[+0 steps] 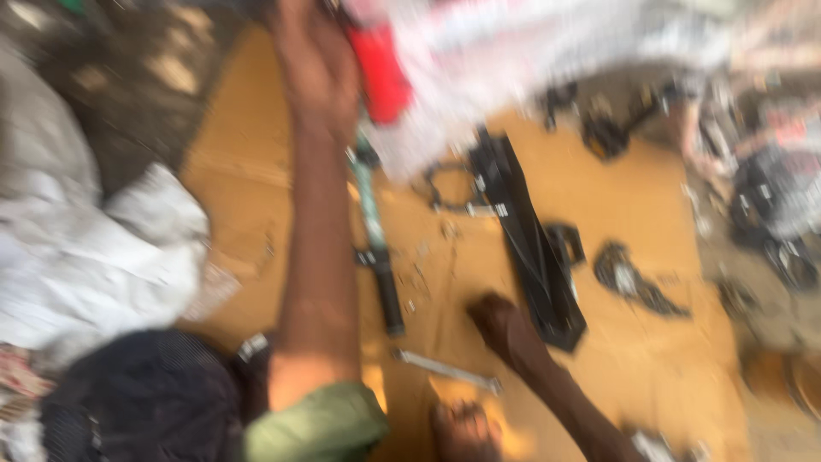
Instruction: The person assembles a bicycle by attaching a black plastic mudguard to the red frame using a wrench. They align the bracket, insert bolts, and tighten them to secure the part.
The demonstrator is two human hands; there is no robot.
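Cardboard sheet (pixel 248 154) on the ground carries scattered parts; left hand (pixel 316 60) is stretched toward its far edge beside a red can (pixel 380 73), grip unclear; right hand (pixel 505 325) is pressed near a black panel (pixel 534 248), fingers blurred.

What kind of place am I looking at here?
Probably an informal repair spot on the ground, though the picture is blurred. A sheet of cardboard serves as the work surface, strewn with black mechanical parts, a wrench and a long shaft-like part. The left hand reaches toward something red.
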